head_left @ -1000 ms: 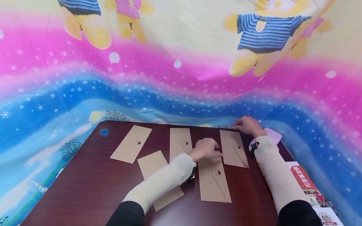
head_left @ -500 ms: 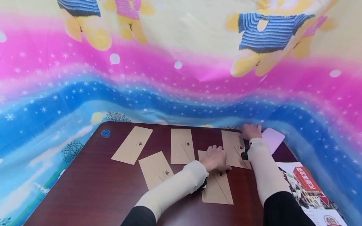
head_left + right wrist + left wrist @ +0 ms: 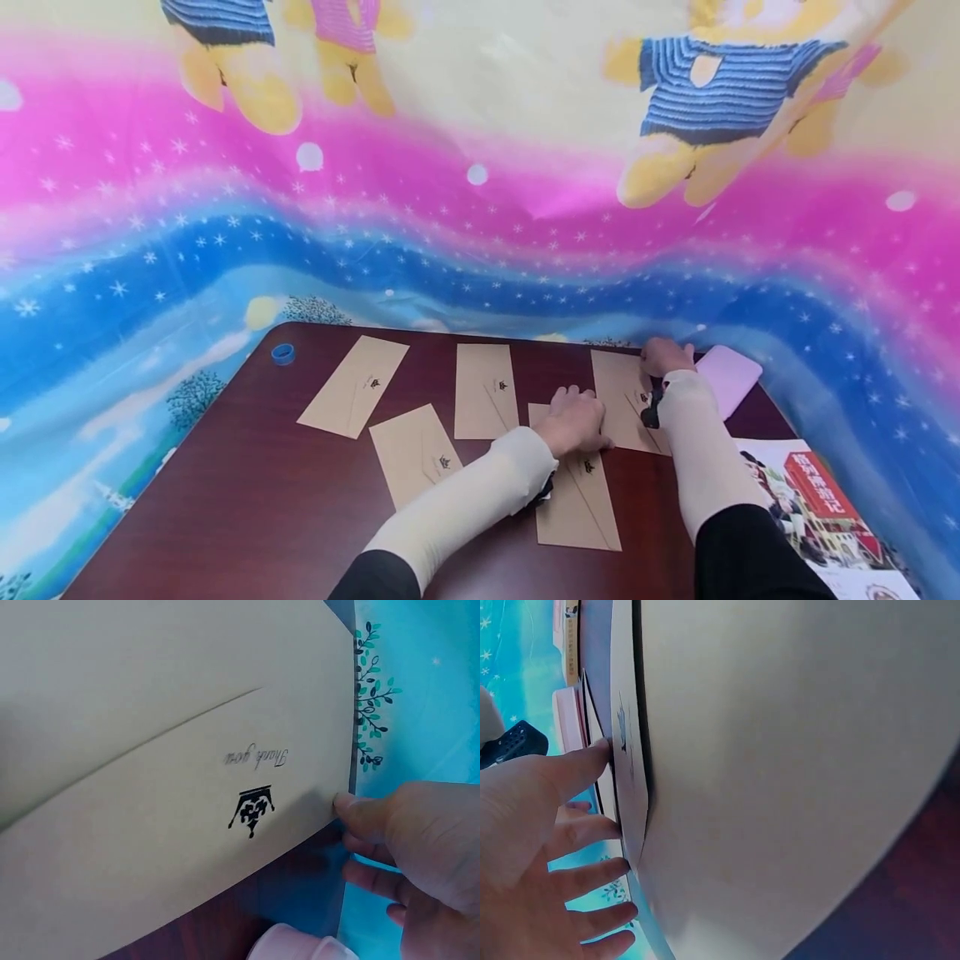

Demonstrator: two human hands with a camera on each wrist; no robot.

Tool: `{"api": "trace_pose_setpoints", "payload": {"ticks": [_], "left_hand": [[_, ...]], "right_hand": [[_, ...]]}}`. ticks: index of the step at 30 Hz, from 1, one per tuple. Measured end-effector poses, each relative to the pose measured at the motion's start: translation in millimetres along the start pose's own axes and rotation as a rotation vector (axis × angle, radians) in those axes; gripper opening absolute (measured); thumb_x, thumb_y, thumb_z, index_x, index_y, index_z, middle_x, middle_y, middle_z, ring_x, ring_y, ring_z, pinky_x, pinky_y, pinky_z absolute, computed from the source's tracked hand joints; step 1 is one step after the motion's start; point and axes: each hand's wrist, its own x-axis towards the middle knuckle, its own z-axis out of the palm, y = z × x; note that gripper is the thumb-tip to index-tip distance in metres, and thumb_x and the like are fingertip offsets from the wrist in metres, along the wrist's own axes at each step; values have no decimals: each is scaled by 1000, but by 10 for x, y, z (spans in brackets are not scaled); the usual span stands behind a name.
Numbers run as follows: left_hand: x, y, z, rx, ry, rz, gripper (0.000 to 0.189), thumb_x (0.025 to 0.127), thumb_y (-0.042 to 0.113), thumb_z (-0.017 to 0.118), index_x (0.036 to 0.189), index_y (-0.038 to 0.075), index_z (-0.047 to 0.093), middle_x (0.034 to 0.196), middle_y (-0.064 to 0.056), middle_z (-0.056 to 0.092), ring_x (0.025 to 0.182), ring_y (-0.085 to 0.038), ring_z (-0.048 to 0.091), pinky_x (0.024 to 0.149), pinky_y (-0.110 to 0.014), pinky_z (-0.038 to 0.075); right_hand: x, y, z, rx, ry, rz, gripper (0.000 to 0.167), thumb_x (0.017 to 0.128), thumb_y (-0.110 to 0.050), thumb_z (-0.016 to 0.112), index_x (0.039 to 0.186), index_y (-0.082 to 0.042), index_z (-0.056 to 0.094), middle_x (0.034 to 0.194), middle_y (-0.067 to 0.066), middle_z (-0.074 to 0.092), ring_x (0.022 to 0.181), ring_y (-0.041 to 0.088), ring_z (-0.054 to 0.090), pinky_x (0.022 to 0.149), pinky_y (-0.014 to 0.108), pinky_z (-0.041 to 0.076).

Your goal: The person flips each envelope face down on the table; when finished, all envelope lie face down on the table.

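My right hand [image 3: 666,357] is at the far right corner of the back right kraft envelope [image 3: 621,404]. In the right wrist view its thumb and curled fingers pinch that envelope's edge, near a printed crown and "Thank you". My left hand [image 3: 573,421] rests over the upper part of the front right envelope [image 3: 573,512]. Seen from the left wrist, the fingers of the left hand [image 3: 555,847] are spread and fairly straight, tips at the paper. Three more envelopes lie flap side up: back left [image 3: 348,387], back middle [image 3: 483,379] and front left [image 3: 408,450].
A blue ring [image 3: 282,362] lies at the table's far left corner. A pink flat box-like thing [image 3: 731,379] stands beside the right hand, with a printed booklet [image 3: 825,487] nearer on the right edge. A patterned cloth [image 3: 480,250] hangs behind the dark table [image 3: 247,500].
My right hand has come down and slightly right onto the back right envelope's corner. My left hand has slid a little right and toward me over the front right envelope.
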Motion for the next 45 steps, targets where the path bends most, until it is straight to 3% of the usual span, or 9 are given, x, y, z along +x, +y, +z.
{"api": "trace_pose_setpoints", "payload": {"ticks": [8,13,15,19,24,29,35,42,45], "left_hand": [[36,58,11,38,-15,-16,36,87,68,69,97,33,73,116,12,66,110,-14,58,95,-30,45],[42,43,12,31,-19,-24,36,87,67,70,99,33,73,117,12,66,111,-14,58,96,-31,46],[40,31,18,23,-17,-24,36,86,67,70,98,33,72,116,12,66,110,-14,58,96,-31,45],[33,21,30,30,-19,-27,37,87,68,69,98,33,71,118,12,65,111,-14,58,97,-31,45],[28,41,32,33,-10,-17,35,88,66,69,97,33,71,119,12,65,112,-14,59,100,-32,46],[43,44,22,60,-20,-19,37,89,67,67,101,33,70,116,11,64,109,-14,58,98,-31,46],[68,45,-3,84,-35,-41,40,89,68,66,109,35,71,120,12,63,113,-14,58,101,-32,46],[67,27,21,71,-39,-28,42,85,71,68,104,33,68,121,13,63,115,-14,57,101,-31,44],[52,4,18,96,-38,0,45,82,74,69,100,33,65,120,13,63,115,-13,56,101,-31,44]], "right_hand": [[35,29,1,-44,-26,-10,26,87,1,61,65,-12,69,82,9,70,85,31,54,91,58,23],[9,-30,-25,-95,25,-25,24,88,4,57,102,-1,76,116,23,72,103,42,60,95,63,28],[19,-54,-26,-97,27,-24,22,90,4,55,102,0,73,114,24,71,101,41,60,94,62,29],[72,-92,-25,-83,-11,-19,21,91,2,58,74,-8,66,93,16,71,91,36,58,98,66,30],[95,-105,-30,-99,-20,-39,21,92,0,60,75,-10,69,98,16,73,96,40,63,100,76,33],[111,-131,-58,-94,-37,-48,22,91,0,56,72,-11,61,81,8,61,83,32,55,92,67,35],[106,-130,-142,-57,-15,-69,18,95,-3,52,86,-9,66,104,14,69,101,38,60,102,77,30],[29,-118,-216,29,-41,-97,27,99,3,50,119,3,70,128,30,62,113,46,60,94,63,50],[1,-86,-223,40,-15,-144,34,97,7,50,125,4,69,133,32,61,123,52,56,98,63,50]]}}
